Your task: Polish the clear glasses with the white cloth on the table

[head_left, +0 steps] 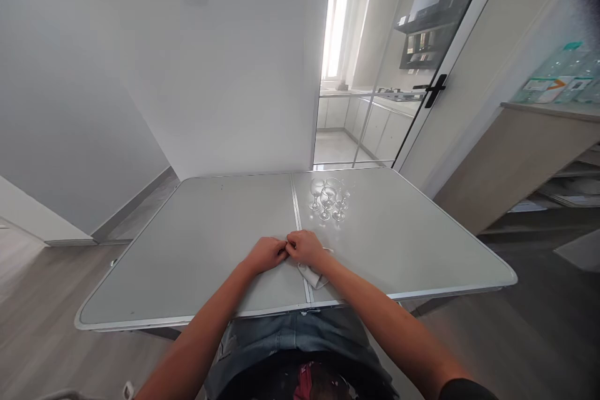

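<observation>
My left hand [266, 254] and my right hand [305, 247] meet over the table's centre seam, fingers curled in and fingertips together. Whatever sits between the fingertips, if anything, is too small to make out. Under my right hand and wrist lies a crumpled white cloth [313, 276], partly hidden by them. Just beyond my right hand stands a cluster of several clear stemmed glasses [328, 197], upright and close together on the right half of the table.
The grey folding table [201, 231] has a metal rim and a seam down its middle. A wall borders its far side, beside a glass door [365, 75] with a black handle. At right, water bottles [555, 81] stand on a wooden shelf unit [515, 156].
</observation>
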### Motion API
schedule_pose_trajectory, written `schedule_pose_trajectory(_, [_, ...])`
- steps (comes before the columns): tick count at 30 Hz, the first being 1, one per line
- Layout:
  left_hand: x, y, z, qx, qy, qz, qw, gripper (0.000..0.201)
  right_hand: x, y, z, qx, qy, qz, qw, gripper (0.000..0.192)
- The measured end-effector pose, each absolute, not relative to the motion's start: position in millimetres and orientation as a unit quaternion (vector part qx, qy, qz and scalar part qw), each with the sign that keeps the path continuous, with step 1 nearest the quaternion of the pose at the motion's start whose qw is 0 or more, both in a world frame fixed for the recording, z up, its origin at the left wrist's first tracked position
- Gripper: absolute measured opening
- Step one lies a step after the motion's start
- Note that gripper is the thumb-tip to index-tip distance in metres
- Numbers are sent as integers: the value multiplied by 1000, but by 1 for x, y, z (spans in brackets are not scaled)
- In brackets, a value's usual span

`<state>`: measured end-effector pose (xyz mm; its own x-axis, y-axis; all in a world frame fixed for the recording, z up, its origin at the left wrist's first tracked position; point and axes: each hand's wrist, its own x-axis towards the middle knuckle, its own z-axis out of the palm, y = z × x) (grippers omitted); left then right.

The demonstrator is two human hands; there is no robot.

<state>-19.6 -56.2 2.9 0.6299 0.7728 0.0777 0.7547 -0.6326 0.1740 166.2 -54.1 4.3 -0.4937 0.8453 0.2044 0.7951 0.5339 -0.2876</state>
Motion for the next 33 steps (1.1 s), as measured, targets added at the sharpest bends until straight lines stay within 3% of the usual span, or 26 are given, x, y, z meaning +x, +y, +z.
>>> schedule_pose_trajectory(33, [-16, -58, 7, 890, 441, 77, 85, 23, 165, -53, 9, -496, -841, 117, 182, 20])
